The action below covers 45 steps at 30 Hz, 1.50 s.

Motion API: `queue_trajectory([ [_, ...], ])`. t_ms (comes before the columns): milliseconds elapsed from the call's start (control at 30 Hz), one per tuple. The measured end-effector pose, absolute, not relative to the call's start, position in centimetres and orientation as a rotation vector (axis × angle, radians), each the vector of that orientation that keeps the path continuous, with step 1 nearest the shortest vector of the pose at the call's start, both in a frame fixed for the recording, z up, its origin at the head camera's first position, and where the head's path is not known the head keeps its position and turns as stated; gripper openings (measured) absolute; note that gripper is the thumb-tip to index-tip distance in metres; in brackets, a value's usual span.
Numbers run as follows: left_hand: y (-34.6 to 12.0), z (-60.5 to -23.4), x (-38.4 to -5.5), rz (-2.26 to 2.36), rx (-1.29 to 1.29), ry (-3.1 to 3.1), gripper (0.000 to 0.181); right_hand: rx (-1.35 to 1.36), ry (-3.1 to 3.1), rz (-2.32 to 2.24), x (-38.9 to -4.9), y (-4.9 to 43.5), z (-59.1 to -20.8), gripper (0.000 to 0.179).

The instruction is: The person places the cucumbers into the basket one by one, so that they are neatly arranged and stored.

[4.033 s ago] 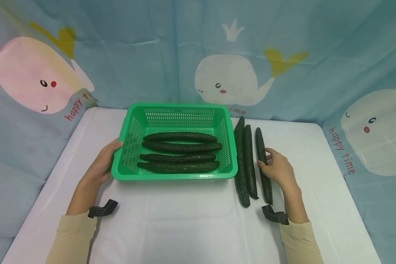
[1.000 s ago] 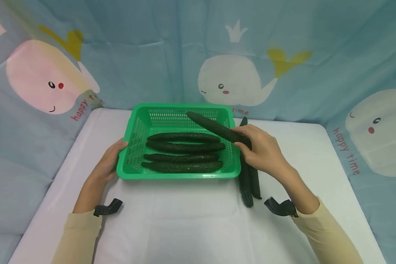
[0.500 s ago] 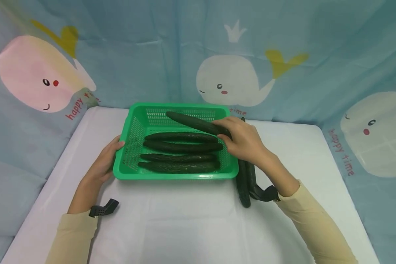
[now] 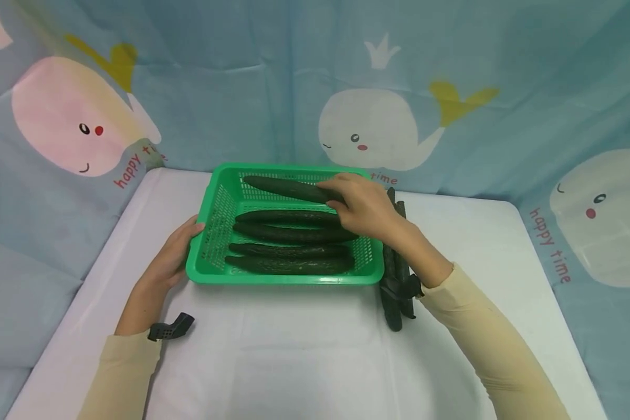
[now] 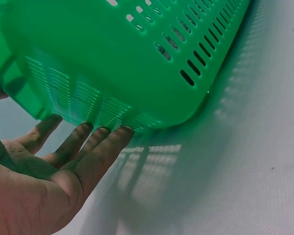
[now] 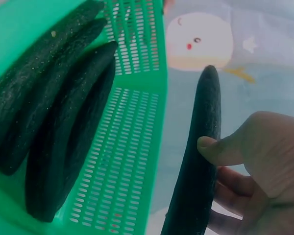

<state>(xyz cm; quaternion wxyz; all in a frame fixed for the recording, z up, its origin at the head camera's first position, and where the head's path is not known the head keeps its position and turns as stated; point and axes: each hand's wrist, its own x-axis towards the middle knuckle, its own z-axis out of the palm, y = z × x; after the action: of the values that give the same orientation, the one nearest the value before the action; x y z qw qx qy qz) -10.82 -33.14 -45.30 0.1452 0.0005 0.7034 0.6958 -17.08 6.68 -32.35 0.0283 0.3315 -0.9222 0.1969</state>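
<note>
My right hand (image 4: 366, 205) grasps a dark green cucumber (image 4: 289, 188) near one end, thumb on one side and fingers curled round the other. The cucumber is raised over the far part of the green basket (image 4: 283, 280), its free end pointing to my left and, in the head view, close to the far wall. My left hand (image 4: 171, 256) holds the basket at its left side, thumb at the rim and fingertips against the slotted outer wall.

Four more cucumbers (image 4: 294, 235) lie crosswise inside, side by side (the nearer two sit a little apart from the farther pair). Two others, the loose cucumbers (image 4: 392, 319), lie lengthwise on the white table (image 4: 294, 367), just beside the basket's right end and partly hidden under my right arm. I wear beige sleeves (image 4: 496, 350), with a black wrist camera (image 4: 171, 328) at each cuff. A blue curtain (image 4: 210, 111) printed with whales hangs behind.
</note>
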Motion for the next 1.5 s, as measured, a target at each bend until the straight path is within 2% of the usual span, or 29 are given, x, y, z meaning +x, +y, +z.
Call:
queue_trajectory([
  [533,-33.2,-45.4,-11.0,1.993,-0.020,2.007,0.078,1.126,-2.965,0.579,-19.7,3.3,-32.7,0.039],
  [733,-33.0,-45.5,-11.0,1.997,-0.024,2.008,0.077,0.997,-3.022,0.545,-21.0,2.8,-33.8,0.042],
  [1000,-33.2,-45.4,-10.9,1.994,-0.031,2.028,0.077,0.934,-3.017,0.559,-20.9,4.6,-34.5,0.044],
  [1500,-33.1,-45.4,-11.0,1.984,-0.010,2.046,0.078,0.780,-3.031,0.716,-18.3,9.7,-34.2,0.045],
])
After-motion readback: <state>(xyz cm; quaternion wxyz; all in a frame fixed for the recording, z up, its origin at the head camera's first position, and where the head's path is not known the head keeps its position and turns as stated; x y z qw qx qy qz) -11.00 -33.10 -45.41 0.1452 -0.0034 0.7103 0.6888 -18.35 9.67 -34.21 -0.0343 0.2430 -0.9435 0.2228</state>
